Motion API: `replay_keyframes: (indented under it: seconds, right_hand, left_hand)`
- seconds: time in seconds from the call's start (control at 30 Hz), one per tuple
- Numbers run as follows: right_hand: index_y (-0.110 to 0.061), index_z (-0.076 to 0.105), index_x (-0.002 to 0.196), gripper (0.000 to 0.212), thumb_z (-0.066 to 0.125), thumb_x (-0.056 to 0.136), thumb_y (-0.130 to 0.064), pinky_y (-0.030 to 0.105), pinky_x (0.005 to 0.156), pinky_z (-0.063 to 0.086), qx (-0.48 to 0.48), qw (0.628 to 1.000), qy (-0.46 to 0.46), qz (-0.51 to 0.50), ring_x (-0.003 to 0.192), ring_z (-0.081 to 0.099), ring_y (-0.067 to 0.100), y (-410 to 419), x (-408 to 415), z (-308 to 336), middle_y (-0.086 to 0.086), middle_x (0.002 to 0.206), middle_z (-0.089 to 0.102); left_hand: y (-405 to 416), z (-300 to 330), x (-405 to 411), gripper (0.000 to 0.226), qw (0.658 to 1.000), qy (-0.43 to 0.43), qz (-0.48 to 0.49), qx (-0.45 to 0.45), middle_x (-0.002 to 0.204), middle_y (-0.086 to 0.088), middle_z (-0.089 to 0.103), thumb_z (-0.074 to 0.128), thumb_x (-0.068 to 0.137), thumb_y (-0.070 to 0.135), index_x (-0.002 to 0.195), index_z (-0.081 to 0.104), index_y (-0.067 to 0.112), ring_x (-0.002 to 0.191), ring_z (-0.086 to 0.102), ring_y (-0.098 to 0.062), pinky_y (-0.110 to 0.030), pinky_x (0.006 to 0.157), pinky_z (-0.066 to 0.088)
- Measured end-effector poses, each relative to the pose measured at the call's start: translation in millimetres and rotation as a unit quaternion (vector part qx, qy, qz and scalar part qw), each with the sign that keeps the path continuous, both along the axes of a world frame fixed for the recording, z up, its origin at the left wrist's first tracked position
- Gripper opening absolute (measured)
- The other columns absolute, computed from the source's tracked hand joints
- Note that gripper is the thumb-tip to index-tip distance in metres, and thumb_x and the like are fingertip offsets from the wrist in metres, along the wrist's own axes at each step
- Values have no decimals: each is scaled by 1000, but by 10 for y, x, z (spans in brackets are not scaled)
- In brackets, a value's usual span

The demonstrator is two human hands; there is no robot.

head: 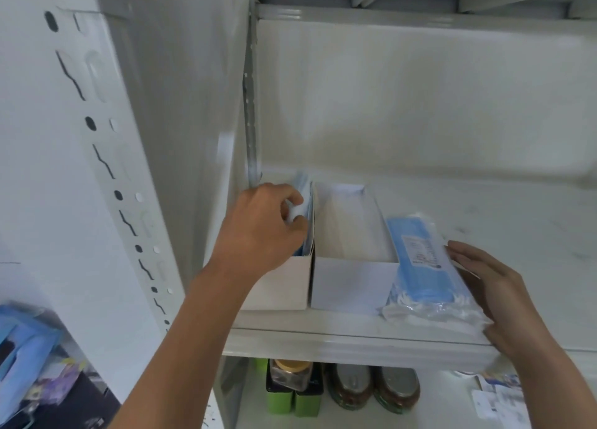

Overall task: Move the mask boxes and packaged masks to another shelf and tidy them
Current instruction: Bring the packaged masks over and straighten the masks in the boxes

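Observation:
Two white open-topped mask boxes stand side by side on a white metal shelf. The left box holds blue masks standing on edge. My left hand reaches into it, fingers curled round those masks. The right box shows a pale inside. A clear plastic pack of blue masks lies flat just right of the boxes, touching the right one. My right hand lies with straight fingers along the pack's right side and near corner.
The shelf stretches bare to the right and back. A perforated upright post stands on the left. Below the shelf are green containers, a jar and dark oval tins. Blue packaging lies lower left.

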State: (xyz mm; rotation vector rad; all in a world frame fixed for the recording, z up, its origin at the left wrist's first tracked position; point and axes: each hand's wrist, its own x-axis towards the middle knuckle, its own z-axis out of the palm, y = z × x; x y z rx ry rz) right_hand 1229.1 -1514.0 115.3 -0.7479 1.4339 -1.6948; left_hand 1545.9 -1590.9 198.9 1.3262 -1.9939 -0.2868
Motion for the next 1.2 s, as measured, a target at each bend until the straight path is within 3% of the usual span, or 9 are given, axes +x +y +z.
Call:
replay_keyframes:
  seconds: [0.07,0.2,0.3,0.43,0.53,0.63,0.73,1.07,1.2]
  right_hand:
    - [-12,73,116,26,57,96,-5,24,63,61,-3,1000,1,0,90,77,19,4,1,-4,5,105,79]
    - [-11,73,115,26,55,96,-4,23,62,61,-5,1000,0,2,86,77,17,2,2,-11,4,103,79]
    - [-12,73,114,26,54,97,-4,23,62,61,-7,1000,0,6,87,77,16,4,6,-3,3,102,80]
    - [-13,73,113,26,53,98,-4,22,60,60,-5,1000,2,8,86,77,14,8,15,12,2,101,80]
    - [-12,73,113,26,54,98,-4,22,60,60,-9,1000,2,6,84,77,14,7,4,6,3,101,80]
    - [-14,73,113,26,54,98,-5,23,60,61,-7,1000,5,8,82,77,13,8,17,17,0,98,80]
    - [-13,73,113,26,54,97,-5,23,59,61,-7,1000,7,10,81,77,12,6,26,27,-1,96,80]
    - [-13,73,116,27,54,98,-5,26,67,63,-6,1000,15,15,85,77,14,13,21,37,1,101,80]
    - [-13,73,115,27,53,98,-5,25,65,63,-8,1000,8,15,87,77,16,17,14,36,3,104,79]
  left_hand:
    - [48,-36,12,29,998,-65,-9,-22,103,8,65,56,95,43,121,66,34,93,63,-15,-39,93,49]
    - [73,-75,126,39,994,-6,-72,-82,122,4,69,44,96,16,125,69,24,110,65,-22,-46,95,53]
    - [61,-103,148,33,989,-127,-67,-34,114,7,72,45,96,19,116,71,24,101,66,-22,-41,90,53]
    - [35,-130,194,39,978,-195,29,-63,97,2,70,36,89,29,93,73,17,84,65,-22,-37,81,53]
    - [-9,-145,186,28,981,-169,38,-85,101,2,67,47,95,25,92,74,17,86,63,-20,-35,85,51]
    - [18,-72,121,27,987,-101,-22,-126,117,2,68,51,93,16,106,75,18,99,66,-22,-37,90,52]
    - [38,-43,111,32,986,-121,-94,-67,121,10,69,48,97,12,114,73,23,105,65,-16,-36,92,52]
    - [-20,63,-2,22,982,-181,31,-50,97,8,61,51,96,30,91,73,25,91,60,-16,-34,93,38]
    - [-36,100,-57,22,981,-193,31,4,103,10,67,61,92,29,111,72,29,98,62,-14,-32,95,36]
